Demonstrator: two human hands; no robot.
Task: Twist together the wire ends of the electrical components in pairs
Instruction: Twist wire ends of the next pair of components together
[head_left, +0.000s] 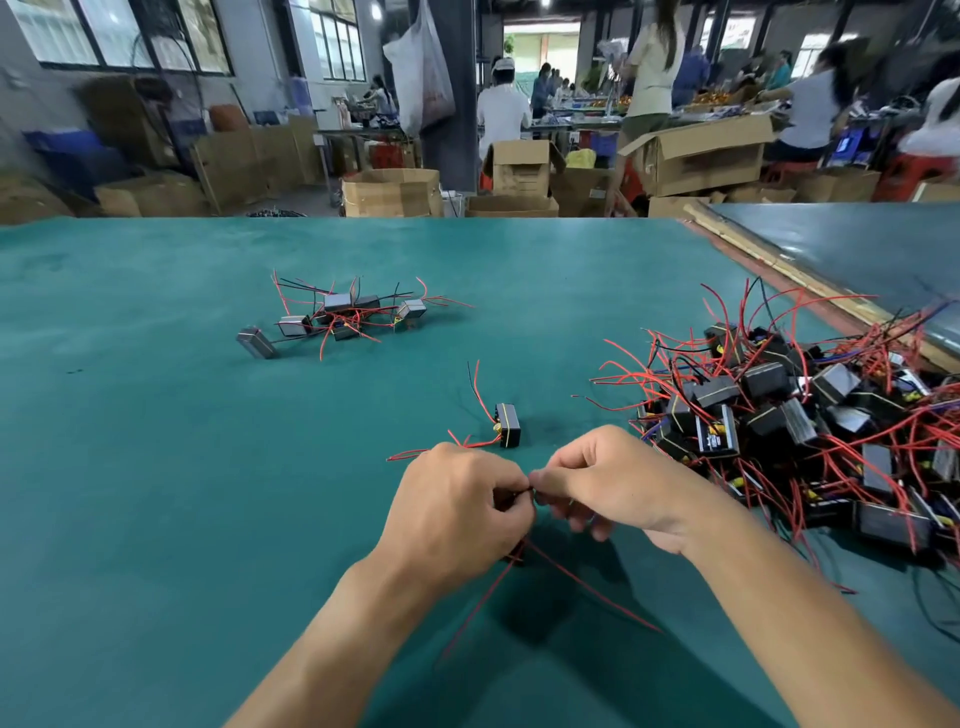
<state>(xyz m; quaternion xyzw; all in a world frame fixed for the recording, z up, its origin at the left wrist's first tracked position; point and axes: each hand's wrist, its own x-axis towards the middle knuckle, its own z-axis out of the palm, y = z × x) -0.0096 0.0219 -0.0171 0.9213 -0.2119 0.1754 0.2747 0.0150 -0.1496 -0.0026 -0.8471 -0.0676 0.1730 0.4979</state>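
Observation:
My left hand and my right hand meet fingertip to fingertip just above the green table, both pinching thin wire ends between thumb and fingers. Red wires trail down from under my left hand toward me, and a small dark component is mostly hidden below that hand. Just beyond my hands a single black box-shaped component stands on the table with red and black leads.
A big heap of black components with red wires fills the right side. A smaller cluster of components lies at the centre-left, farther back. The green table ends at a wooden strip; boxes and people are beyond.

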